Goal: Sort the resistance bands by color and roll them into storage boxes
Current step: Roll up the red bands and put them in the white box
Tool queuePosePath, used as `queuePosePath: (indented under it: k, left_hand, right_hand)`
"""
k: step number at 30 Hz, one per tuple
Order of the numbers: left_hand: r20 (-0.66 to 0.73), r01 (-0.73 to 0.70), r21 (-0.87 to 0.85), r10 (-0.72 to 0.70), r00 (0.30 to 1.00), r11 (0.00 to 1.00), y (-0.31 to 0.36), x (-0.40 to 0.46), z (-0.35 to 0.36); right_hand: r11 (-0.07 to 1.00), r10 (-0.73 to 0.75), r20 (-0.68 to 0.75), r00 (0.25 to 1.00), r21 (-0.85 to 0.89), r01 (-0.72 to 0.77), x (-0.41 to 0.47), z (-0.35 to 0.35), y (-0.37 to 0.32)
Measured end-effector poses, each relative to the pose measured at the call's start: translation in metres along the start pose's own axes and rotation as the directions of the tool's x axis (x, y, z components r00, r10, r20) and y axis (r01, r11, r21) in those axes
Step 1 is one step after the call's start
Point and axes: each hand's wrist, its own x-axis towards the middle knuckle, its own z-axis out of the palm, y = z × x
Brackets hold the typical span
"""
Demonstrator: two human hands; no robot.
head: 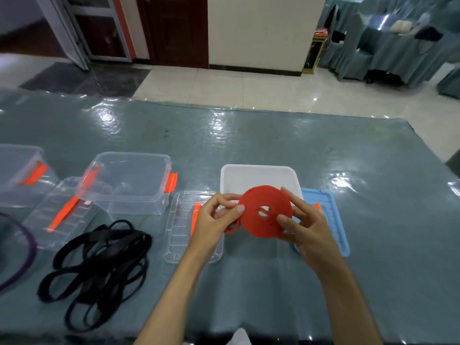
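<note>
1. Red band [264, 210], wound into a flat coil, is held up in the air between both hands, its face turned toward the camera and tilted a little.
2. At the coil's left edge the left hand [216, 220] has its grip closed, thumb and fingers pinching the rim; a short loose tail of the band hangs just below that pinch.
3. On the lower right edge the right hand [305, 226] is likewise clenched on the coil, thumb on the front face and fingers curled behind.
4. The relation that matters: the white box [258, 176] sits directly behind and below the coil, its open top facing up, so the coil is already hovering over its near rim. The drop is short and straight ahead, with neither hand clearly closer.
5. My judgement is that the coil must be tipped from nearly upright to flat before it goes in, or it could spring open; the loose tail on the left looks like the weak point.
6. A blue lid [334, 220] lies on the worktop [249, 135] just right of the white box, partly behind the right hand.
7. Black bands [99, 260] lie in an unrolled heap well to the left, near a clear box [129, 180] that stands open.
</note>
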Motion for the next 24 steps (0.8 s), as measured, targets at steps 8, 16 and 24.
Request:
queuePosePath:
  k: [8, 16, 24]
  left_hand:
    - [-0.084, -0.076, -0.051, 0.071, 0.994, 0.996, -0.008, 0.001, 0.012]
    - [-0.247, -0.005, -0.082, -0.016, 0.969, 0.997, -0.026, 0.0, 0.05]
    - [-0.369, 0.181, -0.199, -0.245, 0.897, 0.963, -0.022, 0.046, 0.076]
  right_hand:
    - [0.985, -0.008, -0.116, 0.993, 0.17, 0.028, 0.003, 0.004, 0.02]
    - [0.949, 0.058, -0.284, 0.957, 0.313, 0.035, 0.013, 0.005, 0.031]
    - [0.975, 0.172, -0.32, 0.932, 0.193, -0.114, 0.057, -0.022, 0.032]
